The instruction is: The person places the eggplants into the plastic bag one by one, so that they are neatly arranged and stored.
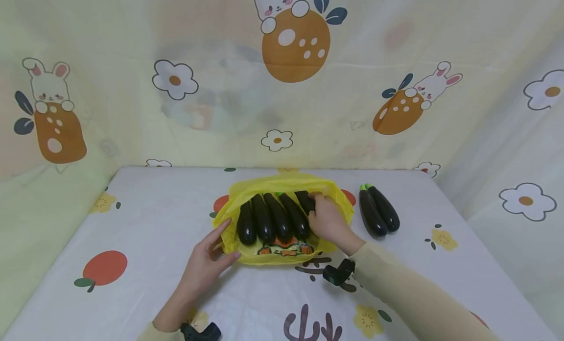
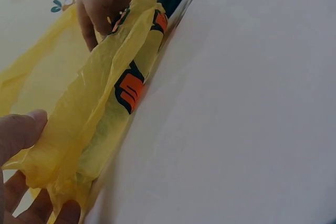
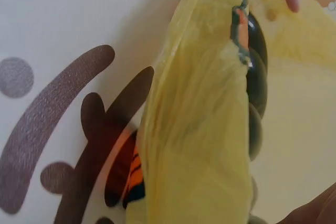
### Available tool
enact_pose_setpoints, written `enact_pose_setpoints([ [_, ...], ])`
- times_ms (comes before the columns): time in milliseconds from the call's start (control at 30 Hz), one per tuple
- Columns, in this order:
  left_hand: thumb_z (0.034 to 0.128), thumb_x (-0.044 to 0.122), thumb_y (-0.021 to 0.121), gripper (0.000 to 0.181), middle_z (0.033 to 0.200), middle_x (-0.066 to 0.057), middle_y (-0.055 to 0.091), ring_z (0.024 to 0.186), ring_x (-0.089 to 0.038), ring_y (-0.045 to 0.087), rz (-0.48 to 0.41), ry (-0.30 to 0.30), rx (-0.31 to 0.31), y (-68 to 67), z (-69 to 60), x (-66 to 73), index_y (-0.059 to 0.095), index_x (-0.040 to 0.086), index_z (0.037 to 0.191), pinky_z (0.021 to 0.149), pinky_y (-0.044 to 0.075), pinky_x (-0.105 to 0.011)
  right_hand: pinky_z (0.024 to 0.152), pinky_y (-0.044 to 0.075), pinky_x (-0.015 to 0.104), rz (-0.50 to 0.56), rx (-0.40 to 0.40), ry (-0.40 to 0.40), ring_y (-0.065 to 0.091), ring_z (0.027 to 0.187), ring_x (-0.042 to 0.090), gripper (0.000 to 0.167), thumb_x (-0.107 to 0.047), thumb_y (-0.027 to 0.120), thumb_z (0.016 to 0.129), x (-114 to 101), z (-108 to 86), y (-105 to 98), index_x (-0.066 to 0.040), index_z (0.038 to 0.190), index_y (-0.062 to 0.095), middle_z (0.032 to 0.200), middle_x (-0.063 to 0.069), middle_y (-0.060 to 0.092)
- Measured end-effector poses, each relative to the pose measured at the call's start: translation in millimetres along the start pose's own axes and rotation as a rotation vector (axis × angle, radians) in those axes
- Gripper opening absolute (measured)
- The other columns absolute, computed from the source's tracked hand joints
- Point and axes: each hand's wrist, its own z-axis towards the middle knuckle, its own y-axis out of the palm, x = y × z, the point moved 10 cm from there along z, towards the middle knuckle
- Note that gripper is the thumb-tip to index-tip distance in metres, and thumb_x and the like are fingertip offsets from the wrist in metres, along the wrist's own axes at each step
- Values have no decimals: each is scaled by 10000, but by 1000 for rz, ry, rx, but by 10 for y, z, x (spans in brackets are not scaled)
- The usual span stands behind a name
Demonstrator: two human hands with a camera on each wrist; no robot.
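Observation:
A yellow plastic bag [image 1: 273, 258] with a printed orange and black pattern lies with its mouth spread wide on the table. Several dark, glossy eggplants [image 1: 263, 218] rest side by side inside it. My right hand [image 1: 328, 218] reaches into the bag's right part and grips another eggplant [image 1: 304, 200], partly hidden by the fingers. At the bag's left edge, my left hand [image 1: 211, 255] rests against the plastic with thumb and fingers spread apart. The left wrist view shows the bag [image 2: 79, 129] between the thumb and the fingers of that hand.
Two more eggplants [image 1: 379, 211] lie together on the table to the right of the bag. A white printed cloth [image 1: 167, 213] covers the table. Behind it hangs a patterned curtain [image 1: 211, 135]. Each wrist wears a black camera [image 1: 339, 272].

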Motion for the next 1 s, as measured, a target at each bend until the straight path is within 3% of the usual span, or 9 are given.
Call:
enact_pose_setpoints([
  [200,882,62,785,782,1619,-133,416,1428,-383,489,-6,-21,-7,30,10,1,421,145,1570,1137,473,-498,989,543,538,14,-75,92,592,1122,403,495,-13,510,941,130,-7,106,116,1415,454,1330,346,572],
  [600,886,68,785,781,1621,-127,415,1436,-385,480,11,-23,0,9,19,16,420,150,1571,1127,483,-504,1064,507,564,36,-119,110,564,1199,406,537,-59,543,945,168,-49,138,99,1444,426,1399,342,531],
  [833,885,58,782,774,1614,-138,424,1435,-387,480,9,-17,4,-8,6,4,424,130,1567,1115,493,-504,1108,484,570,81,-76,5,557,1272,413,509,-56,596,930,12,-111,15,82,1411,499,1420,301,541],
  [1000,887,67,783,773,1615,-135,424,1434,-387,481,16,-23,1,-6,6,-4,422,135,1568,1117,491,-504,1115,482,579,211,-92,-68,561,1308,410,433,-94,597,983,-84,-281,-131,-3,1404,556,1439,226,569],
])
